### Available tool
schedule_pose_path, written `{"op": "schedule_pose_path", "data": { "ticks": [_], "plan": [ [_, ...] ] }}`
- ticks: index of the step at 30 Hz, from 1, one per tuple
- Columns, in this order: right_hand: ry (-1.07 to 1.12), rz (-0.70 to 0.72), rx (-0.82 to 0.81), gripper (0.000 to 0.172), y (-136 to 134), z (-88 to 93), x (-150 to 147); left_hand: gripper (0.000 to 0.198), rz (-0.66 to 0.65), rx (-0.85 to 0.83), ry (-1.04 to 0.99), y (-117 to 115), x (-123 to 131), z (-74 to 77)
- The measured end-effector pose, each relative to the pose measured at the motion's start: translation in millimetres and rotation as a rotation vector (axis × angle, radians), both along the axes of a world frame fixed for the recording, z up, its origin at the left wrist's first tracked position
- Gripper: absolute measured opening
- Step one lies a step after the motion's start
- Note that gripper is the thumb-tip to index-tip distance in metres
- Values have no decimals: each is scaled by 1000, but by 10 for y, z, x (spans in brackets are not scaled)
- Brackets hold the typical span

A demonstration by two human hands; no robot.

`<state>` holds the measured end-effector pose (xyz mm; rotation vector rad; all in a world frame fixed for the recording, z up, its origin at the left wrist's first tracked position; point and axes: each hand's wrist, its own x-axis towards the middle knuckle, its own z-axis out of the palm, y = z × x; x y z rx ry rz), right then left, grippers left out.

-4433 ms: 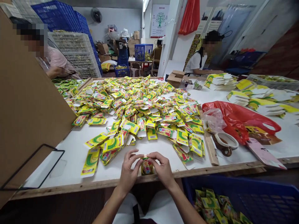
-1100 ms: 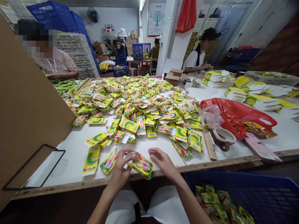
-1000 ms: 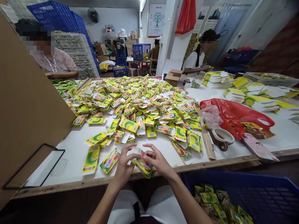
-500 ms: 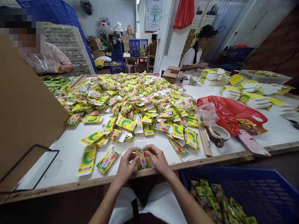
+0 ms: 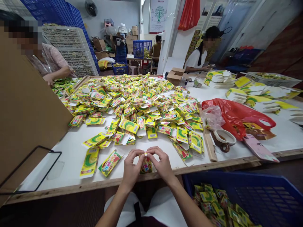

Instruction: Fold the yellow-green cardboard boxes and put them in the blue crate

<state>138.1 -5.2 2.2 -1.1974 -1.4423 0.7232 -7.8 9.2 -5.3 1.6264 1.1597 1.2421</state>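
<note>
Here we are at the middle of the near edge of the worktop, and both hands are on one printed box! The left hand and the right hand come at it from either side, thumbs and fingers pinched in close, each grip drawn nearly together on the box's top end, where a small pale flap shows between the fingertips. The body of the box sits below that grip, between the two thumbs, its lower end toward the near edge; whether it rests there, I can't tell. Just left of the left hand, a loose box lies slanted, and beyond the hands a great pile of boxes spreads toward the far edge. Off the near edge, to the right, a blue basket holds more packets.
</note>
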Motion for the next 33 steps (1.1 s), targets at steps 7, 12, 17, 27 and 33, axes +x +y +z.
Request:
{"op": "schedule_pose_path", "data": {
  "ticks": [7,12,17,27,33],
  "plan": [
    [-4,-45,-109,16,79,44,-4,14,13,-102,-50,71,12,36],
    [65,5,-109,13,59,-46,-50,16,-29,-63,-53,16,-6,15],
    [39,-44,-84,14,-161,-23,120,26,-34,44,159,-55,-207,0],
    [-451,-616,-99,20,-1024,516,1333,57,238,-46,542,16,-774,-71],
    [64,-100,-125,18,-397,-5,46,54,39,-56,116,-77,-44,13]
  ]
}}
